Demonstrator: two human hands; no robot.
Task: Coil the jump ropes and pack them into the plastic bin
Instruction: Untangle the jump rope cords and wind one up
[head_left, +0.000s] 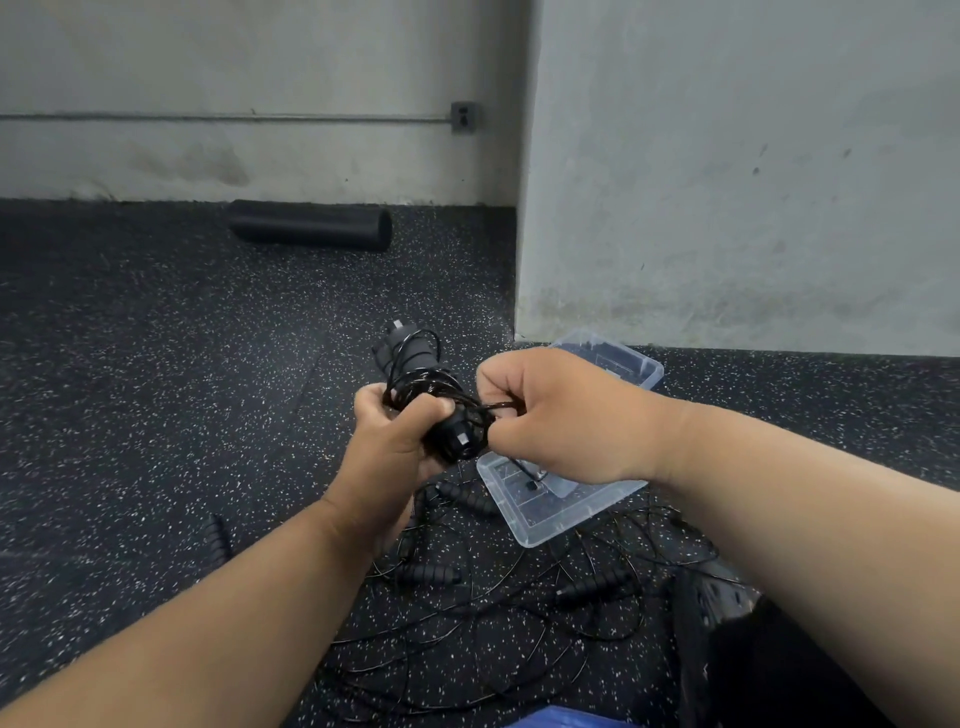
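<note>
Black rope bundle (415, 384) gripped by left hand (392, 439); right hand (558, 415) pinches strand.

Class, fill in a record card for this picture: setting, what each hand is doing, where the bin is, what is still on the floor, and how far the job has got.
setting: speckled black floor by grey walls
left hand: grips the rope bundle by its handles
right hand: pinches the cord at the bundle
bin: clear, on the floor under the right hand
loose ropes: tangled on the floor near the bin
foam roller: lying by the far wall
progress: one rope being wound; others not yet coiled
</note>
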